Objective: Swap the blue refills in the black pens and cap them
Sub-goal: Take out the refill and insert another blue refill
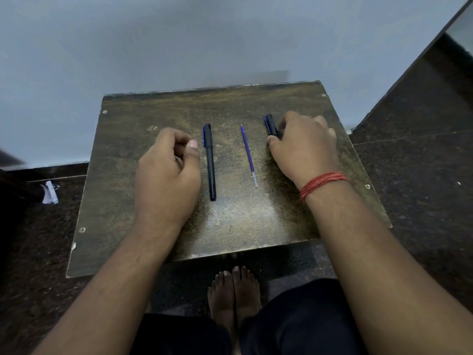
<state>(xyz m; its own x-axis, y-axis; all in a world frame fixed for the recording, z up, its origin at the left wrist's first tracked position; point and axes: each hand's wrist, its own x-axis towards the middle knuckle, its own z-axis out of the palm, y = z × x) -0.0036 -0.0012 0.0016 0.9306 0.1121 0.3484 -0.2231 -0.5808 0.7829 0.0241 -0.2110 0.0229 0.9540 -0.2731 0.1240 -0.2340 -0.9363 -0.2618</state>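
A capped black pen [210, 162] with a blue clip lies on the small wooden table [230, 221], left of centre. A loose blue refill [248, 156] lies to its right, tip pointing away from me. My right hand [304, 147], with a red thread at the wrist, rests on the table at the right, its thumb and fingers curled round a second black pen [270, 124]. Only that pen's far end shows. My left hand [167, 172] rests on the table just left of the first pen, fingers curled in, thumb against the forefinger, nothing visible in it.
The table stands against a pale wall [179, 42] on a dark speckled floor [422, 175]. A scrap of white paper [50, 192] lies on the floor at the left. My bare feet [234, 293] are below the table's near edge.
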